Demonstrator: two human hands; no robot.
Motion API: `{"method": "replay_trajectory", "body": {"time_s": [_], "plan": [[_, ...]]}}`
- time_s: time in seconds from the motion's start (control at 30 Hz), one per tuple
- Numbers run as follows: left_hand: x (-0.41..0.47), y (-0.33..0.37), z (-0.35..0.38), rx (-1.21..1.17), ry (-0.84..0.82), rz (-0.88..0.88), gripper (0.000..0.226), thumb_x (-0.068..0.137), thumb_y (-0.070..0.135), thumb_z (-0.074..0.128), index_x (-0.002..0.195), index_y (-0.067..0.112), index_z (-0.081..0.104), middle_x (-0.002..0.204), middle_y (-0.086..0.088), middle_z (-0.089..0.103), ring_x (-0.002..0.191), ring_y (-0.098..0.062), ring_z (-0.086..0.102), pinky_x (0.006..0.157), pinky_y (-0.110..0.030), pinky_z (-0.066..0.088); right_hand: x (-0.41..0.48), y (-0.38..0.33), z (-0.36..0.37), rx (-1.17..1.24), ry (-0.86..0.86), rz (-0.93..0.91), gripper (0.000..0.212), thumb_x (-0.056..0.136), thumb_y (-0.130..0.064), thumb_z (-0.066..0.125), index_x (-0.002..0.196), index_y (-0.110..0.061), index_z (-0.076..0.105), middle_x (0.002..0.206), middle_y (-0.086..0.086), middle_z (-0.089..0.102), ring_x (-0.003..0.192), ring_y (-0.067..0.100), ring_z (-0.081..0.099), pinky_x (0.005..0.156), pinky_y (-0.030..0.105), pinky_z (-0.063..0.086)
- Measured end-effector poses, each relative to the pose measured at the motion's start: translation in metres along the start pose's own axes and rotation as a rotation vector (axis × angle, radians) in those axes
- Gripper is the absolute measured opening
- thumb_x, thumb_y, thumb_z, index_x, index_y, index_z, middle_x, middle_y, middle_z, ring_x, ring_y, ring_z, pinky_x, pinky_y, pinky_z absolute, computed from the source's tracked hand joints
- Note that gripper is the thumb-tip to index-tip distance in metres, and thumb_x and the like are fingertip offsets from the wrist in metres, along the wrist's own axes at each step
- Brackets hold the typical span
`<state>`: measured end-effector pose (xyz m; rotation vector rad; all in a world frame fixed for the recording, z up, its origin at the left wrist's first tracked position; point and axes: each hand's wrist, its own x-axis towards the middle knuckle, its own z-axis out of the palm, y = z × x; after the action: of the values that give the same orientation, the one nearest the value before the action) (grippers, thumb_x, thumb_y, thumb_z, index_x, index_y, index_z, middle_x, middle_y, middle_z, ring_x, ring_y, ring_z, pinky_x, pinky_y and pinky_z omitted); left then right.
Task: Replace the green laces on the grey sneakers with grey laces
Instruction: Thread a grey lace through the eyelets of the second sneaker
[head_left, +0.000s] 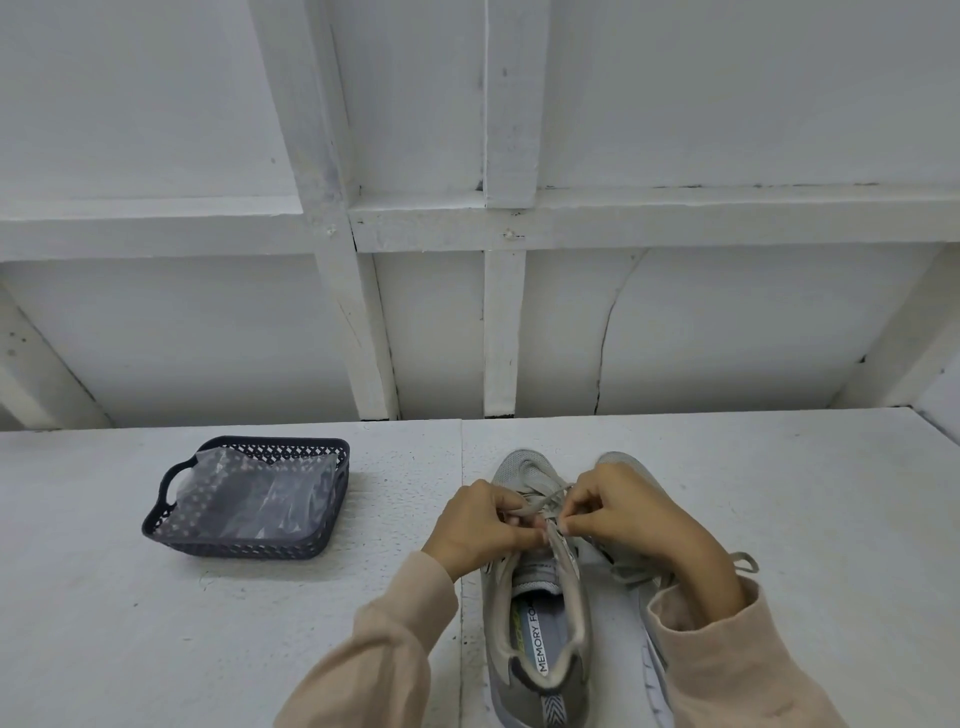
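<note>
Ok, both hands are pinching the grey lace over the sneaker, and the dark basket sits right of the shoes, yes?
No, wrong side: the head view shows the dark basket left of the shoes. The left hand and right hand do pinch the grey lace over the sneaker.

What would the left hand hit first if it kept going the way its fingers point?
Likely the right hand, just across the grey lace that both hands pinch; depth is unclear.
</note>
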<state>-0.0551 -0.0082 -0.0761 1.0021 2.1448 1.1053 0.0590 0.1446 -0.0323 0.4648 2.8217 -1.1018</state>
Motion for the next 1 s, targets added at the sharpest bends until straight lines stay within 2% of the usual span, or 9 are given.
{"method": "replay_trajectory", "body": {"time_s": [0.13, 0.2, 0.3, 0.6, 0.7, 0.8, 0.87, 0.93, 1.0], "plan": [[0.002, -0.003, 0.005, 0.022, 0.047, 0.002, 0.008, 0.064, 0.035, 0.079, 0.07, 0.03, 0.075, 0.058, 0.01, 0.056, 0.057, -0.003, 0.047, 0.063, -0.025, 0.042, 0.002, 0.001, 0.003, -0.005, 0.035, 0.029, 0.012, 0.078, -0.019, 0.077, 0.069, -0.027, 0.075, 0.076, 0.005, 0.068, 0.076, 0.024, 0.067, 0.07, 0.036, 0.052], [0.001, -0.004, 0.007, 0.068, 0.075, -0.01, 0.02, 0.062, 0.043, 0.072, 0.067, 0.024, 0.072, 0.057, 0.01, 0.054, 0.055, -0.005, 0.045, 0.06, -0.026, 0.039, 0.001, 0.001, 0.005, 0.004, 0.067, 0.041, 0.009, 0.076, -0.032, 0.079, 0.071, -0.025, 0.077, 0.075, 0.001, 0.068, 0.078, 0.019, 0.066, 0.073, 0.038, 0.053], [-0.001, -0.002, 0.008, 0.098, 0.076, -0.011, 0.019, 0.057, 0.045, 0.064, 0.052, 0.028, 0.058, 0.053, 0.009, 0.047, 0.052, -0.005, 0.041, 0.056, -0.025, 0.035, -0.001, 0.0, 0.007, 0.036, 0.077, 0.056, 0.025, 0.073, -0.045, 0.079, 0.076, -0.021, 0.074, 0.072, -0.005, 0.067, 0.071, 0.006, 0.061, 0.065, 0.026, 0.047], [-0.01, -0.007, -0.013, -0.033, 0.206, 0.002, 0.018, 0.069, 0.032, 0.067, 0.066, 0.014, 0.066, 0.052, 0.01, 0.045, 0.052, -0.007, 0.038, 0.055, -0.021, 0.033, 0.0, 0.0, 0.011, 0.095, 0.094, 0.087, 0.02, 0.075, -0.033, 0.078, 0.079, -0.026, 0.06, 0.086, -0.006, 0.068, 0.06, 0.002, 0.051, 0.06, 0.024, 0.041], [-0.013, -0.006, -0.022, -0.029, 0.12, 0.023, 0.021, 0.066, 0.044, 0.068, 0.066, 0.023, 0.065, 0.056, 0.014, 0.046, 0.053, -0.004, 0.038, 0.056, -0.019, 0.032, 0.005, -0.001, 0.012, 0.094, 0.121, 0.035, 0.018, 0.081, -0.028, 0.073, 0.096, -0.027, 0.063, 0.097, -0.004, 0.065, 0.068, 0.002, 0.052, 0.07, 0.03, 0.047], [-0.015, -0.001, -0.029, -0.167, 0.091, 0.13, 0.027, 0.077, 0.054, 0.067, 0.081, 0.028, 0.072, 0.07, 0.012, 0.062, 0.066, -0.006, 0.05, 0.065, -0.021, 0.04, 0.012, -0.002, 0.014, 0.06, 0.189, -0.043, 0.032, 0.091, -0.023, 0.063, 0.121, -0.036, 0.06, 0.105, -0.005, 0.053, 0.075, 0.001, 0.049, 0.08, 0.032, 0.047], [-0.017, 0.008, -0.034, -0.278, 0.135, 0.187, 0.023, 0.092, 0.042, 0.062, 0.082, 0.023, 0.072, 0.073, 0.012, 0.066, 0.069, -0.004, 0.051, 0.068, -0.017, 0.045, 0.014, -0.004, 0.015, 0.041, 0.21, -0.066, 0.023, 0.093, -0.023, 0.062, 0.112, -0.034, 0.067, 0.102, -0.008, 0.052, 0.075, 0.001, 0.048, 0.079, 0.031, 0.045], [-0.019, 0.016, -0.039, -0.369, 0.227, 0.189, 0.023, 0.098, 0.023, 0.055, 0.081, 0.015, 0.069, 0.066, 0.019, 0.06, 0.06, 0.001, 0.042, 0.058, -0.01, 0.037, 0.015, -0.002, 0.014, 0.064, 0.226, -0.061, 0.012, 0.091, -0.021, 0.064, 0.092, -0.03, 0.071, 0.096, -0.009, 0.057, 0.074, 0.005, 0.052, 0.079, 0.034, 0.047], [-0.018, 0.016, -0.045, -0.461, 0.319, 0.164, 0.024, 0.098, 0.02, 0.054, 0.079, 0.014, 0.066, 0.063, 0.018, 0.053, 0.057, -0.002, 0.036, 0.053, -0.011, 0.031, 0.014, -0.001, 0.012, 0.075, 0.199, -0.052, 0.016, 0.09, -0.016, 0.064, 0.081, -0.028, 0.069, 0.093, -0.008, 0.062, 0.072, 0.007, 0.057, 0.079, 0.035, 0.05]]}}
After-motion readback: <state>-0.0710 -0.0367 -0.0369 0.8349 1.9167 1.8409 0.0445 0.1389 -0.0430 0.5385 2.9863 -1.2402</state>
